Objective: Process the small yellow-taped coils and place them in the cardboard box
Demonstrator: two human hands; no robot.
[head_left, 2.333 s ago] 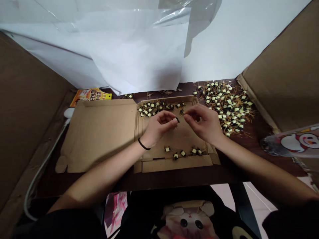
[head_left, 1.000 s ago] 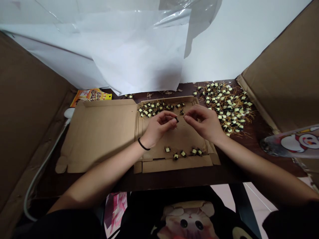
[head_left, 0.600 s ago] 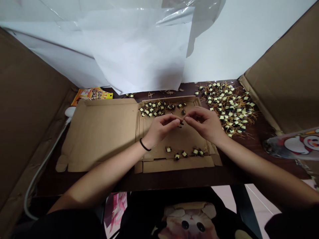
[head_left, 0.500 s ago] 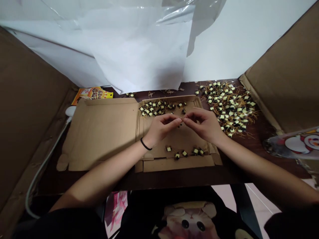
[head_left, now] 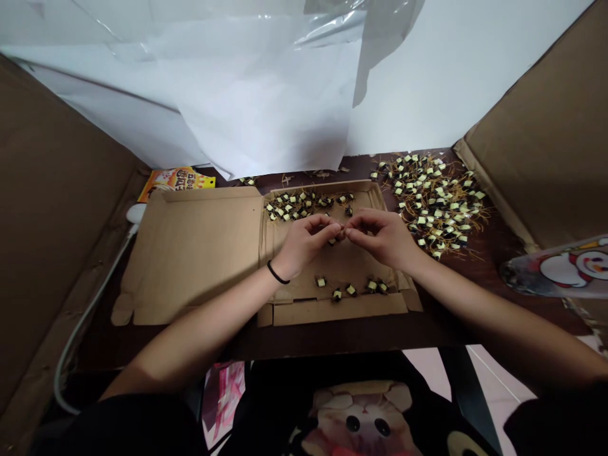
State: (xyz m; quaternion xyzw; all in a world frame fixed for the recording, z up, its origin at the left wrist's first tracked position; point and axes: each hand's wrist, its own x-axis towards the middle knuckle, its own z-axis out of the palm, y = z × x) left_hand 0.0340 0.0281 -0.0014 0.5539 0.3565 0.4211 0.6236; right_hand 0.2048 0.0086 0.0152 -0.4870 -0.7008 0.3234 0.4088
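Note:
Over the open cardboard box, my left hand (head_left: 304,244) and my right hand (head_left: 382,234) meet, thumb and forefinger pinched on each. A small dark wired coil (head_left: 334,240) shows just under my left fingertips, mostly hidden by them. Whatever my right fingertips pinch is too small to make out. Behind my hands, a cluster of small coils (head_left: 299,204) with pale yellow tops and dark sides lies along the box's back edge. Nearer to me, several similar coils (head_left: 350,289) lie spaced out in the box (head_left: 339,312).
A big heap of coils (head_left: 434,196) with thin copper-coloured wires covers the table at right. The cardboard lid (head_left: 194,253) lies flat at left. An orange snack packet (head_left: 177,180), a white cable (head_left: 90,316) and a printed plastic bag (head_left: 560,269) sit near the cardboard side walls.
My hands have shifted very slightly, still fingertip to fingertip. The dark part under my left fingertips now sits a little further left. The other coils lie as before.

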